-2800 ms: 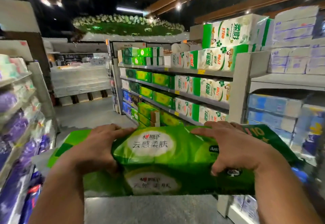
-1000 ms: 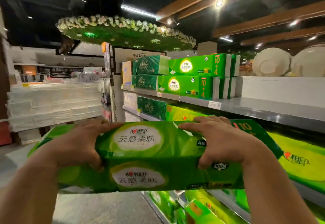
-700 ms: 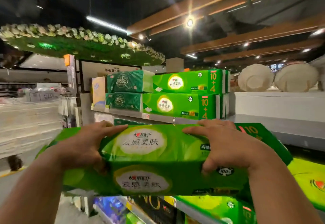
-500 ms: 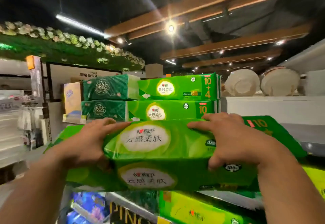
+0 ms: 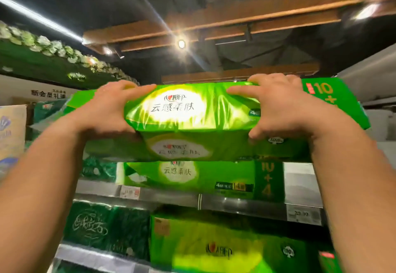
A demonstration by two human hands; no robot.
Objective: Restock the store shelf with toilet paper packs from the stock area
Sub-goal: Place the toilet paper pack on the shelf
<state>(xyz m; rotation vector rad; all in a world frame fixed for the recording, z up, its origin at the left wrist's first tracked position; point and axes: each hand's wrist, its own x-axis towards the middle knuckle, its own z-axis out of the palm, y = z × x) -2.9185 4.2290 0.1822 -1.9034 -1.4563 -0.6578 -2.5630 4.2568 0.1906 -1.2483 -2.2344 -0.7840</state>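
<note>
**Green tissue pack goes up to the top shelf**

A person's left hand (image 5: 107, 109) and right hand (image 5: 280, 105) clamp the two ends of a long, bright green plastic-wrapped toilet paper pack (image 5: 192, 122), raised at arm's length in front of the shelving. Each hand has its fingers spread over the pack's upper face and its thumb hooked under the near lower edge, so both are curled round the pack. The film dimples and shines under the fingers, which suggests a soft, light, bulky load with a slick skin; a wide two-handed hold near the ends, as here, looks the surest way to keep it level, since a one-handed pinch of the wrap would likely sag or tear.

On the white oval between the hands the characters 云感柔肤 read clearly beneath a red heart logo, and the same oval repeats, dimmer, on the pack's near side. Beyond the right hand the end panel reads "10 +" in yellow.

Directly below the held pack a matching green pack (image 5: 192, 176) lies on the grey metal shelf (image 5: 235, 203), printed 云感柔肤 and "10 + 4". A white price tag (image 5: 303, 213) below the right forearm is too blurred to read with certainty. Lower, under the left forearm, sits a dark green pack with pale script (image 5: 102, 227); beside it a large bright green pack (image 5: 225, 249) carries the heart logo.

Beyond the left hand, black lettering on a white wall sign (image 5: 48, 94) is illegible.
</note>
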